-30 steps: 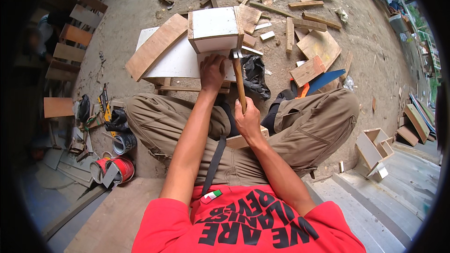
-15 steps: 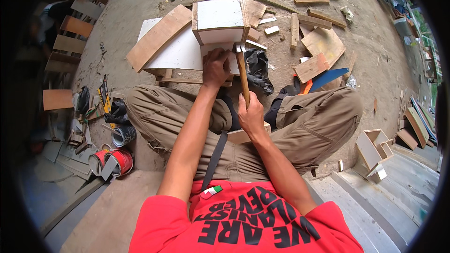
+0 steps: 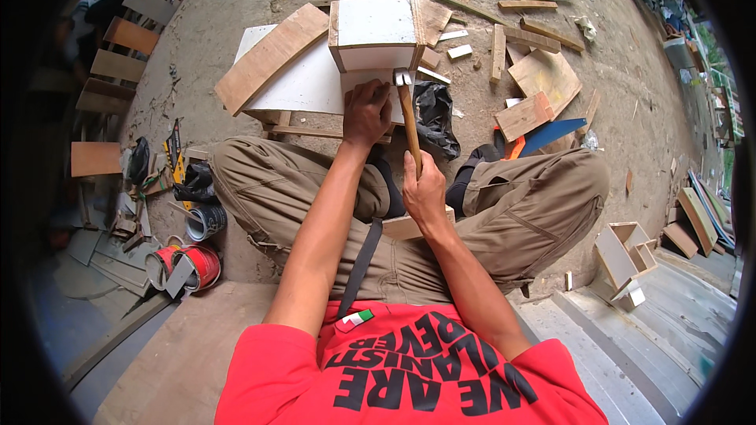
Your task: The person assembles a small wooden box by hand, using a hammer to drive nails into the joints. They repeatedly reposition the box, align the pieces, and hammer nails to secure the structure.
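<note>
My right hand grips the wooden handle of a claw hammer. The hammer's metal head is up by the near lower edge of a small wooden box with white panels. Just left of the hammer head, my left hand rests against the white board below the box. Its fingers are curled and pressed together; whatever they pinch is too small or hidden to name. Under the box lies a larger white board, with a long plywood strip across its left part.
A black plastic bag and a blue-bladed saw lie beyond my crossed legs. Wood offcuts litter the ground to the right. Paint cans stand at left, a small open wooden box at right. A person is at far left.
The view has shifted slightly. My hands and the hammer stay in nearly the same place by the box, the hammer head still close to the left fingers.
</note>
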{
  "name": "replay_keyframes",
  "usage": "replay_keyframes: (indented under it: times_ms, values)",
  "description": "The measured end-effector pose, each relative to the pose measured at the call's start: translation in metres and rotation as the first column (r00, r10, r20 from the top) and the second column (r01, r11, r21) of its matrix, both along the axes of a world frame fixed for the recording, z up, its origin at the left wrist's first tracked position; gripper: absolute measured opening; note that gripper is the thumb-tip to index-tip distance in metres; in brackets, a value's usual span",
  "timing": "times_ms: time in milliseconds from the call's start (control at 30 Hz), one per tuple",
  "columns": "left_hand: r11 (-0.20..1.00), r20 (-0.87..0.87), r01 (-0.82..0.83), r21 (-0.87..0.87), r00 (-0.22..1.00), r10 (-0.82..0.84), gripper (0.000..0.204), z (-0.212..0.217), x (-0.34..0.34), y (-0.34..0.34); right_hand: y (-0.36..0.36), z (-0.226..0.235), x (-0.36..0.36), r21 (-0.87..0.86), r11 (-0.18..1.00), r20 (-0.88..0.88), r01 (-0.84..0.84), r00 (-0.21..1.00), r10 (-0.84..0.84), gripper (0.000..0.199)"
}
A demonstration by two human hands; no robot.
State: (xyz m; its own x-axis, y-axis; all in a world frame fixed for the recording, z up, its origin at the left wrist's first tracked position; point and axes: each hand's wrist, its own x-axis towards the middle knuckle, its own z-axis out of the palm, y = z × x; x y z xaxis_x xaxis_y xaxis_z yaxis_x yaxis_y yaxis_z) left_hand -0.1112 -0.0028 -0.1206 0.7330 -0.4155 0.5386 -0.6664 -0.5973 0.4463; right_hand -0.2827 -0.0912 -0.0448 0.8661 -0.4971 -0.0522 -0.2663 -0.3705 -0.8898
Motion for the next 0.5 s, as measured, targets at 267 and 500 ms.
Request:
replay_keyframes:
  times_ms: [267,500]
  values:
    - [0.999,0.05,-0.008,-0.047,0.999,0.01,0.029,0.0067,-0.0021,-0.0033,-0.0013,0.0014,0.0015,0.021,1.0,-0.057,-0.008,0.998,0.009,0.032]
    - [1.0,0.062,-0.016,-0.027,0.998,0.018,0.029,0.0018,-0.0009,-0.0019,-0.0017,0.002,0.0021,-0.052,0.998,0.005,-0.021,1.0,0.021,0.035]
